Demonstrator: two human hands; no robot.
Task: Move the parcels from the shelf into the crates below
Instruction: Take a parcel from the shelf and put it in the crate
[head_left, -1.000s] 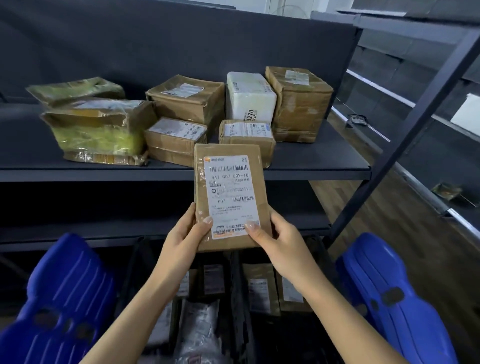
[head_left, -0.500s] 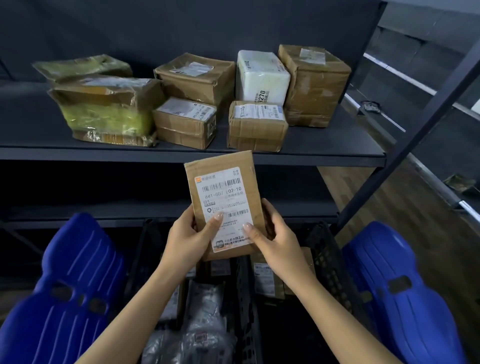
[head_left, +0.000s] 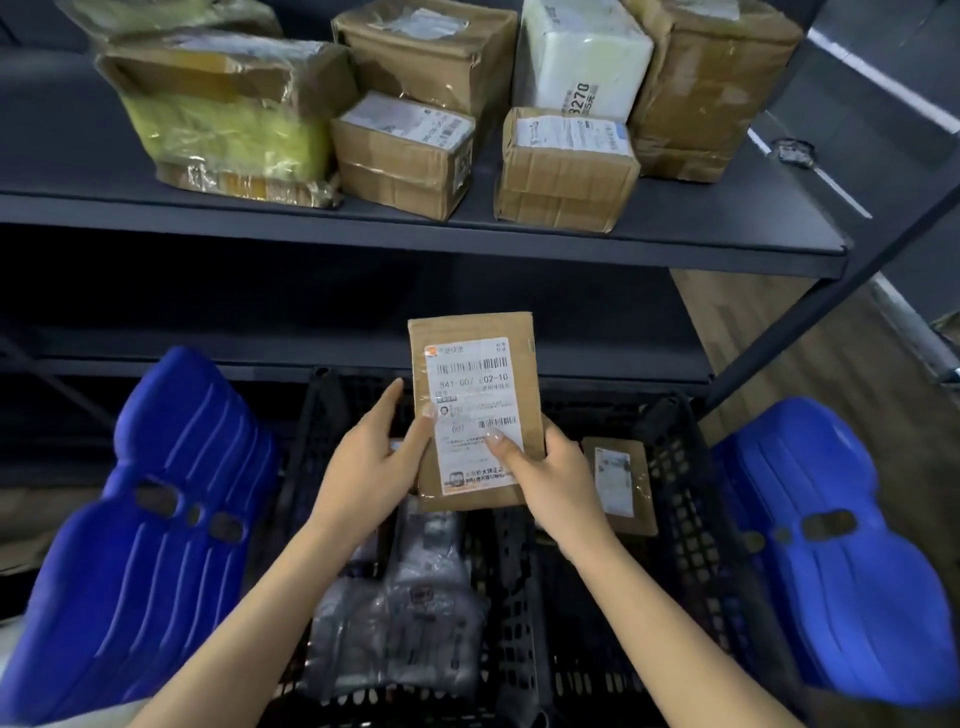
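Both hands grasp the parcel (head_left: 475, 410) upright above the crates (head_left: 685, 519): left hand (head_left: 371, 460) thumb on its label, right hand (head_left: 550, 475) gripping its lower right edge, forearms reaching forward below the shelf (head_left: 415, 236).

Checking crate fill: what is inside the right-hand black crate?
A flat brown labelled parcel sits in the right crate; the right hand and held parcel hide part of it.
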